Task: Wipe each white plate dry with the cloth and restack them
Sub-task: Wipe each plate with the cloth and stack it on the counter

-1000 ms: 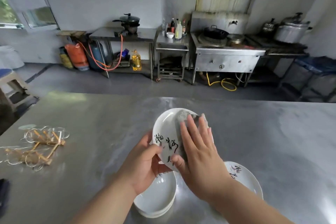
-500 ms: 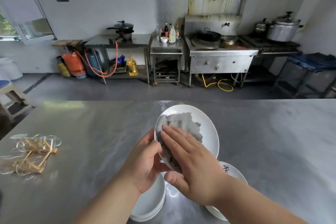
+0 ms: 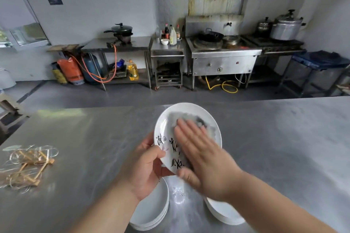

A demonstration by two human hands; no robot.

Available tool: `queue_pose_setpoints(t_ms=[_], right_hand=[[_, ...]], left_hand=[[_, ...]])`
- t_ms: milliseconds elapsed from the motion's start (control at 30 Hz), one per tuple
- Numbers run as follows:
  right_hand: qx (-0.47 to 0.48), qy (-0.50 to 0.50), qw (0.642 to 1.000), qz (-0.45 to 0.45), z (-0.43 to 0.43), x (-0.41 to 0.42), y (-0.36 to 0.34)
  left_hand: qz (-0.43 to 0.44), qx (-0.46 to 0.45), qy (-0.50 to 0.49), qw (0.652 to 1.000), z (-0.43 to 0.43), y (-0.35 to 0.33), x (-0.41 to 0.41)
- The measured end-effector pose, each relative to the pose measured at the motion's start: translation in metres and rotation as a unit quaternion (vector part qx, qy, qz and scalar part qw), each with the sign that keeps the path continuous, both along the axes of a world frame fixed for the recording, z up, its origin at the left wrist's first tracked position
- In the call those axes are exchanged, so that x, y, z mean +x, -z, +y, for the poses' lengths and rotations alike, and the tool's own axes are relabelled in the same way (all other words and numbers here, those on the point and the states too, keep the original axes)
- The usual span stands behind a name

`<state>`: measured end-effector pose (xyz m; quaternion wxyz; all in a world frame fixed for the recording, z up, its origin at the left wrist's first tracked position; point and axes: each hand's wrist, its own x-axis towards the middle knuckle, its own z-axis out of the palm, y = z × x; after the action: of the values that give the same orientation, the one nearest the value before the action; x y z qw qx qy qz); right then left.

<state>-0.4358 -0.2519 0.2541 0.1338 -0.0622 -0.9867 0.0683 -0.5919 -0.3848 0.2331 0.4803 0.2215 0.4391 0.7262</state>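
Head view: plate [image 3: 164,126] looks slick, breakable; left hand [image 3: 145,168] pinches its 8 o'clock rim, right hand [image 3: 206,162] presses cloth [image 3: 203,120] with flat fingers [image 3: 186,132].

A working commercial kitchen; steel wok range [image 3: 223,56], gas cylinders [image 3: 91,68], big steel prep table [image 3: 284,147].

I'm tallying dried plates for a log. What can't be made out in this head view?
Head view only:
- the left stack: count unclear; the left hand and forearm cover part of it.
- the right stack: mostly hidden under the right forearm.
- the cloth: largely under the right hand, motion-blurred.
- the black writing on the held plate: partly covered, too blurred to read.
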Motion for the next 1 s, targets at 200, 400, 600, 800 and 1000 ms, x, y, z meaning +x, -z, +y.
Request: queue_pose_setpoints(t_ms=[200,400,600,800,1000], right_hand=[[-0.068,-0.017,0.997,0.029,-0.015,-0.002,-0.005],[0.008,0.005,1.000,-0.026,0.001,0.012,0.006],[-0.064,0.066,0.995,-0.032,-0.009,0.007,0.010],[-0.061,0.001,0.998,0.005,-0.015,0.016,0.018],[-0.064,0.094,0.993,-0.015,-0.021,0.023,0.014]], left_hand=[[0.023,0.016,0.009,1.000,0.004,-0.010,0.003],[-0.005,0.018,0.007,1.000,0.000,-0.010,0.001],[-0.003,0.013,0.009,1.000,0.008,-0.009,0.006],[-0.033,0.010,-0.018,0.999,0.009,-0.005,0.004],[-0.039,0.023,-0.040,0.998,0.015,-0.006,0.006]])
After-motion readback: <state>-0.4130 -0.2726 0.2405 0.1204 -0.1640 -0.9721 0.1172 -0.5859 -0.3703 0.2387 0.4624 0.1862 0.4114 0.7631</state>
